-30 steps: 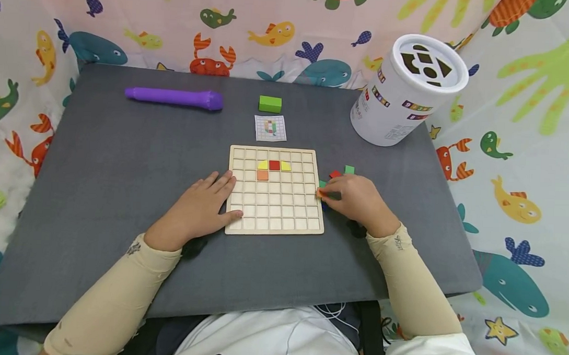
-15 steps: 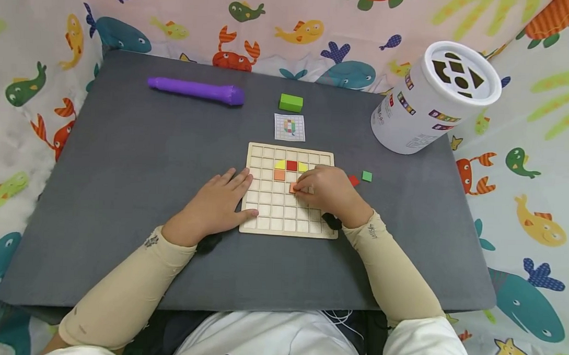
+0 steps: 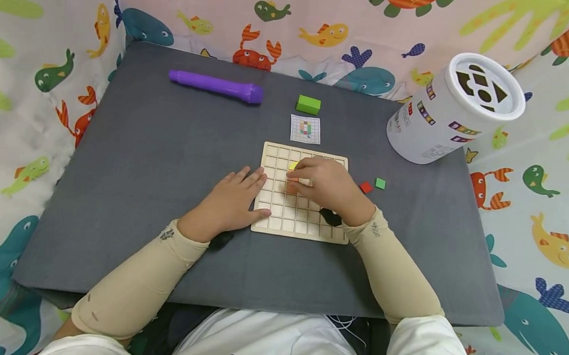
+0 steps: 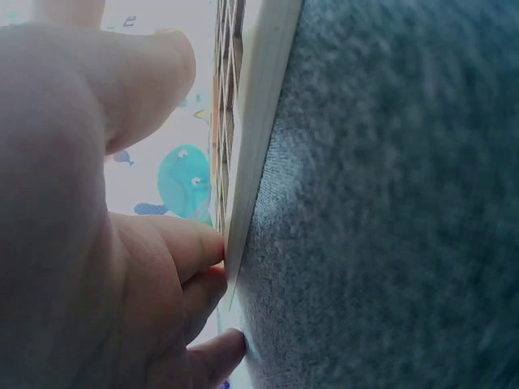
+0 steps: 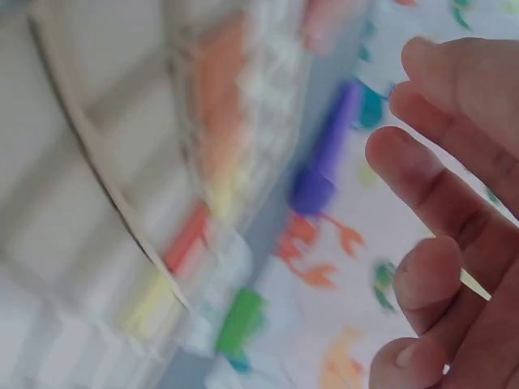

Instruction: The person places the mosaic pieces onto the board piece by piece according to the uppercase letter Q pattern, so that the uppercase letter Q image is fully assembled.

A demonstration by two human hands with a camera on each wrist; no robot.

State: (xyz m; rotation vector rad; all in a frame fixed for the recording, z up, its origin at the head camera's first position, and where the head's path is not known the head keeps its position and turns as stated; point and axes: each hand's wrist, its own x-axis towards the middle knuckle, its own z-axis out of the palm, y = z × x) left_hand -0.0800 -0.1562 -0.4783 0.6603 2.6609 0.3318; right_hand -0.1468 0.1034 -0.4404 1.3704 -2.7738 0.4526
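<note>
Head view: left hand (image 3: 234, 202), fingers straight, is touching the grid board (image 3: 288, 226); right hand (image 3: 332, 187), fingers parted, is hovering above it.

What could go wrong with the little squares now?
The right hand is over the board, so its fingers might nudge the yellow tile out of place. The left hand touches the board's left edge; if it pushes, the board could slide. The red tile and green tile lie loose beside the board, so they could get bumped.
</note>
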